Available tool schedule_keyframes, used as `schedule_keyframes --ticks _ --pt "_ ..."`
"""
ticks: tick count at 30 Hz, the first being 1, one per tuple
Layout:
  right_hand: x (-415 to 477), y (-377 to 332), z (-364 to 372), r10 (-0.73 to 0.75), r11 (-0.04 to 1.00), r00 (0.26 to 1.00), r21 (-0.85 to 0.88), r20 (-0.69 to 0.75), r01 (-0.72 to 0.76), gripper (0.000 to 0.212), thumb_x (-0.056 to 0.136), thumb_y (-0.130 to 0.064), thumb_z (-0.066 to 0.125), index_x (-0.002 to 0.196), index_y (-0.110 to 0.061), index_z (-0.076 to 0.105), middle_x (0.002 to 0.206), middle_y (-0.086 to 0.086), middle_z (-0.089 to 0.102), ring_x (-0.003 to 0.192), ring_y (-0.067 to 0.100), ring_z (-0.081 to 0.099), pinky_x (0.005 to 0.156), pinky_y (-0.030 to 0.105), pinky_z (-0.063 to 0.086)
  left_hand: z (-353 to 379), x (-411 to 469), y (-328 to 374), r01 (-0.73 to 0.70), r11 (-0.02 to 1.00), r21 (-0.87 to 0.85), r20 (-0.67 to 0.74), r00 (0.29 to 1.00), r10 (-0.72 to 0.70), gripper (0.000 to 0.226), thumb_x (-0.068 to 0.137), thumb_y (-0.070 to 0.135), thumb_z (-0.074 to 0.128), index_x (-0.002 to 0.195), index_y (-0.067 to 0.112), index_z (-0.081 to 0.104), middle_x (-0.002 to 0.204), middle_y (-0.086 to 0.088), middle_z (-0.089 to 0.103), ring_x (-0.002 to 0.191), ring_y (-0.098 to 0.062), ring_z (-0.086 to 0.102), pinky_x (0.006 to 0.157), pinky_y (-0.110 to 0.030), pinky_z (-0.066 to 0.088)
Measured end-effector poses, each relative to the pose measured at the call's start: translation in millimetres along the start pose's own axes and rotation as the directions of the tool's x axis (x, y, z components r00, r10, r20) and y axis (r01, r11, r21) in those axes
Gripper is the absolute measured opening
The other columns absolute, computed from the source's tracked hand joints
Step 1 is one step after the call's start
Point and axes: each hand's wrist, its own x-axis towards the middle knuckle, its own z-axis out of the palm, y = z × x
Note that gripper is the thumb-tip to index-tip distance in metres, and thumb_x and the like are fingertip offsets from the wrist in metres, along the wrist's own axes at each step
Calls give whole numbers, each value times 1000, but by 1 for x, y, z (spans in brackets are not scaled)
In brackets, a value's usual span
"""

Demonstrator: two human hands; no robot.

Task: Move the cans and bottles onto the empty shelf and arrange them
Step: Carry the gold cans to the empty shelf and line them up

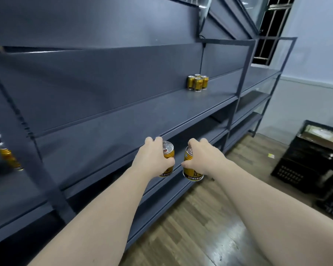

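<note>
While both arms reach out in front of the dark shelf (123, 120), each hand grips one gold can. The left hand (152, 160) is wrapped around its can (168, 152), and the right hand (204, 156) is wrapped around the other can (189, 169). Both cans are in the air, side by side, near the shelf's front edge. Four more cans (197, 82) stand close together farther along the shelf. A black crate (306, 160) sits on the wooden floor (190, 227).
</note>
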Motion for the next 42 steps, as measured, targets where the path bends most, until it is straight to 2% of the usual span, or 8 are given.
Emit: schedule_keyframes --ticks 5,9,13,16,20,27,36,42 --pt "23 20 -8 122 993 993 3 2 -122 62 86 -53 67 131 -21 40 118 6 42 103 34 58 86 45 55 8 44 15 -106 994 -11 45 993 106 54 84 44 71 126 20 47 120 -3 56 97 -18 51 75 -28 46" --pt "37 36 -14 191 981 981 21 -26 -191 62 86 -52 67 133 -22 40 113 5 38 99 33 57 82 42 55 17 75 26 -173 985 -14 64 983 174 50 83 44 70 121 19 48 118 -3 57 97 -20 52 78 -30 46" --pt "50 57 -18 255 966 965 59 -65 -251 61 87 -51 66 135 -24 40 122 9 42 97 32 58 83 42 56 31 99 45 -243 970 -31 84 966 245 53 83 44 69 124 18 48 120 -3 55 106 -25 56 89 -37 50" --pt "58 77 -23 292 955 954 73 -74 -287 62 88 -50 66 138 -26 40 122 8 43 97 32 59 81 42 56 45 115 62 -295 955 -39 100 949 298 46 83 44 69 116 19 48 115 -2 55 103 -25 57 85 -35 50" --pt "72 110 -27 317 947 944 86 -92 -310 69 87 -50 68 145 -27 36 130 9 43 108 33 58 87 43 55 63 135 87 -340 939 -59 112 932 345 52 85 43 70 124 18 47 117 -2 53 102 -22 55 85 -32 47" --pt "106 178 -38 359 918 924 228 -129 -325 74 81 -45 79 137 -15 40 131 7 48 115 26 55 92 41 54 94 178 139 -321 944 -83 114 937 329 46 82 42 72 115 19 49 111 -1 54 99 -23 57 81 -32 50" --pt "149 264 -66 345 906 931 298 -116 -299 72 81 -45 77 138 -23 39 123 7 53 104 25 55 80 35 54 119 226 216 -316 945 -82 80 943 322 54 82 42 73 124 19 48 116 -1 54 104 -21 57 88 -34 54" --pt "180 292 -68 324 900 937 347 -126 -264 76 79 -45 79 140 -25 39 131 5 53 111 25 56 87 37 56 139 252 236 -311 948 -63 88 945 316 58 83 43 74 130 19 47 121 -2 55 102 -17 55 81 -27 49"
